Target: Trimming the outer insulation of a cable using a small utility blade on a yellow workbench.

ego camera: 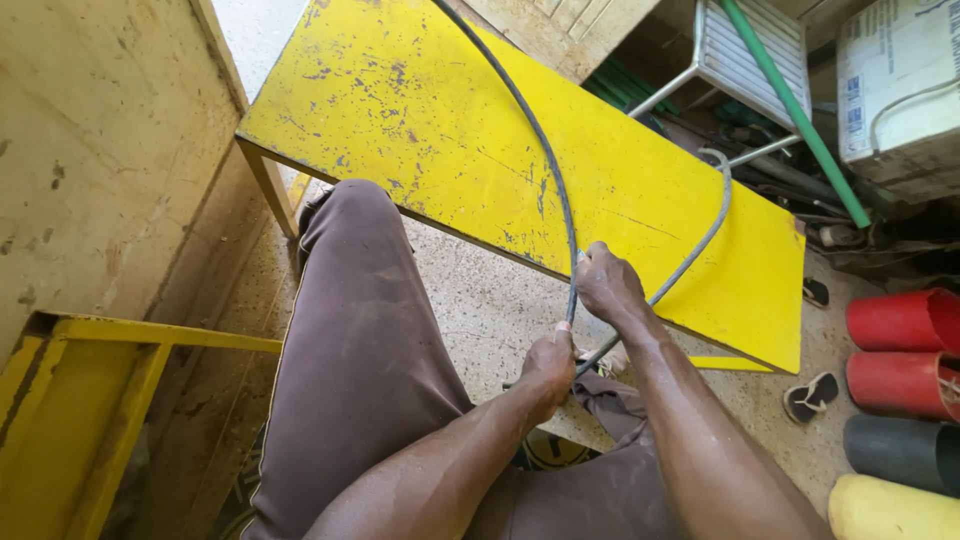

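Gripping the grey cable (556, 180), left hand (548, 368) and right hand (608, 285) both fisted; keep hands close; bend gradually over the yellow bench (420, 110).

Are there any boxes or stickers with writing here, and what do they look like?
Cardboard box: top right corner, behind the green pipe; blocky, whitish-grey with brown lower edge.
Labels on the box: small white stickers with dark blue print on its left face.
No signs or screens in view.

cable (540, 150): far end cut off at top edge | right hand (608, 285) fingers: curled under, hidden
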